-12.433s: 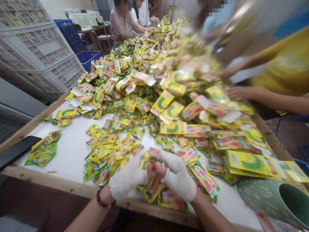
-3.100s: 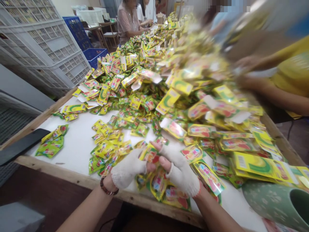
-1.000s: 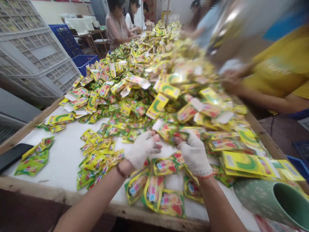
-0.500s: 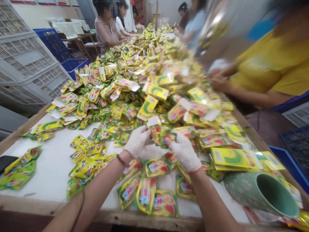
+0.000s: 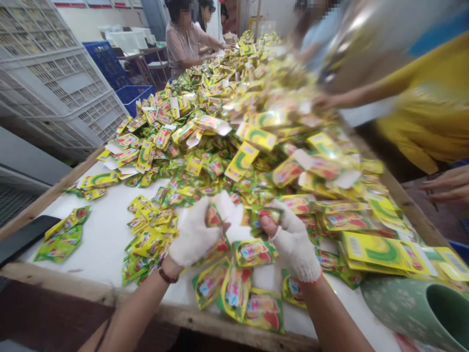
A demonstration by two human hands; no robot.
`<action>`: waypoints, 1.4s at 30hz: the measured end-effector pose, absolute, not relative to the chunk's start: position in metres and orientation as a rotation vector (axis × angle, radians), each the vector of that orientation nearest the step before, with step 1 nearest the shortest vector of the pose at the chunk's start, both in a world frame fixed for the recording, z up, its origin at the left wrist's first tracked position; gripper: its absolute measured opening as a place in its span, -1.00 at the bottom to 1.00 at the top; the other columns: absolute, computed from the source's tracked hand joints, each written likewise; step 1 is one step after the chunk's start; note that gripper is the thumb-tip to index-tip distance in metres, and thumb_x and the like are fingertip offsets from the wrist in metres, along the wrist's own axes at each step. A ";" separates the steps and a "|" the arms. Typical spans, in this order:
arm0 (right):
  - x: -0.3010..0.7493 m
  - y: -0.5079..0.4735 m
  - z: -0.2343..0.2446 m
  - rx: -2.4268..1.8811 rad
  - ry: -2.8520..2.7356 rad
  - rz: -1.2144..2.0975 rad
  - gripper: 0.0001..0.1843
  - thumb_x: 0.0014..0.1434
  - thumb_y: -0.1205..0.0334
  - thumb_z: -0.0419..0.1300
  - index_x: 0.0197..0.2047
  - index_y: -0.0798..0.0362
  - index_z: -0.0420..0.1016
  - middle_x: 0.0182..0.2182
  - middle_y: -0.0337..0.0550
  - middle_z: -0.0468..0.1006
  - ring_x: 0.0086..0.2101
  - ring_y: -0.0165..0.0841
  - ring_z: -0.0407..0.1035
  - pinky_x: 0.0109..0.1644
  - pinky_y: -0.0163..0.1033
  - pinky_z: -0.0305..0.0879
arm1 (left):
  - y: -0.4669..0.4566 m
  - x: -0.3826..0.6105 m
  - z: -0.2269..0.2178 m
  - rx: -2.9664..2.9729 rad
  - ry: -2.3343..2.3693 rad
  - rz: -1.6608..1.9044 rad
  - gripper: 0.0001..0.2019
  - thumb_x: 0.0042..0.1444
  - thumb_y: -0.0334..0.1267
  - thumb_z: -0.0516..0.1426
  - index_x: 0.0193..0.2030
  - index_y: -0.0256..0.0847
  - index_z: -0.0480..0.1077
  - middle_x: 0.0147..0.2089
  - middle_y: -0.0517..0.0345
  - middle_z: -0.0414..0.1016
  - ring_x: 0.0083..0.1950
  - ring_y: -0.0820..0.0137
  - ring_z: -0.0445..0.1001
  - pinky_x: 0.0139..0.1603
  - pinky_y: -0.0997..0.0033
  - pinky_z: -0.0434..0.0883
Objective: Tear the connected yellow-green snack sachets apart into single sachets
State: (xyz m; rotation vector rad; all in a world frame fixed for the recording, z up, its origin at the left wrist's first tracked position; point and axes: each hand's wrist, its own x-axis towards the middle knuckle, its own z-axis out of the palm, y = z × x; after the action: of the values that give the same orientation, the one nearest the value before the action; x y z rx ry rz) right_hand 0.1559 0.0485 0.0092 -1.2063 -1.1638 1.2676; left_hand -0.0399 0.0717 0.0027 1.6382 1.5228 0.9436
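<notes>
My left hand (image 5: 194, 232), in a white fingerless work glove, is closed around a small printed carton (image 5: 213, 215) whose white flaps stand open. My right hand (image 5: 295, 244), gloved the same way, pinches a small green and red sachet (image 5: 271, 214) between thumb and fingers. The two hands are apart, low over the near part of the table. Just below them larger yellow-green packets (image 5: 234, 288) lie fanned out on the white tabletop (image 5: 102, 230). To the left of my left hand is a loose group of small yellow sachets (image 5: 150, 239).
A heap of cartons and sachets (image 5: 220, 122) runs down the table. Flattened yellow cartons (image 5: 381, 252) and a green flowered cup (image 5: 399, 303) lie at right. A dark phone-like object (image 5: 29, 237) rests at left. White crates (image 5: 69, 73) stand beyond. Co-workers line both sides.
The view has swung left, shifting the scene rightward. My hands have drawn apart, the carton now turned in my left hand. The yellow-clad co-worker has stretched an arm to the heap.
</notes>
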 end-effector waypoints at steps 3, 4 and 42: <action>0.151 0.048 0.007 -1.227 -1.162 1.283 -0.68 0.13 0.00 0.20 -0.15 0.02 0.36 -0.49 -0.29 0.41 -0.57 -0.45 0.25 -0.52 -0.33 0.26 | 0.060 -0.045 -0.005 2.152 1.632 0.645 -0.68 -0.14 -0.29 0.21 -0.18 -0.19 0.33 -0.20 0.11 0.37 -0.14 0.24 0.36 -0.10 0.24 0.36; 0.149 0.048 0.006 -1.237 -1.217 1.279 -0.70 0.14 0.00 0.20 -0.17 0.03 0.38 -0.49 -0.29 0.41 -0.57 -0.45 0.24 -0.51 -0.33 0.25 | 0.057 -0.045 -0.006 2.240 1.635 0.592 -0.66 -0.15 -0.33 0.19 -0.16 -0.19 0.33 -0.17 0.09 0.37 -0.11 0.22 0.36 -0.08 0.23 0.36; 0.137 0.042 0.004 -1.126 -1.476 1.656 -0.74 0.10 0.09 0.20 -0.54 0.03 0.42 -0.62 -0.30 0.30 -0.60 -0.46 0.20 -0.64 -0.40 0.12 | 0.037 -0.038 -0.004 2.389 1.619 0.705 -0.57 0.05 -0.23 0.19 0.08 -0.24 0.32 -0.05 -0.09 0.42 0.00 0.08 0.39 0.00 0.08 0.37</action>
State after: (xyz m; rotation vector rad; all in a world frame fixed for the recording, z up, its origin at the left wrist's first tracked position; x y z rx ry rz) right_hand 0.1370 0.0424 0.0039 -1.1263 -1.4759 1.6557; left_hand -0.0381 0.0373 -0.0044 2.3888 1.6191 0.7054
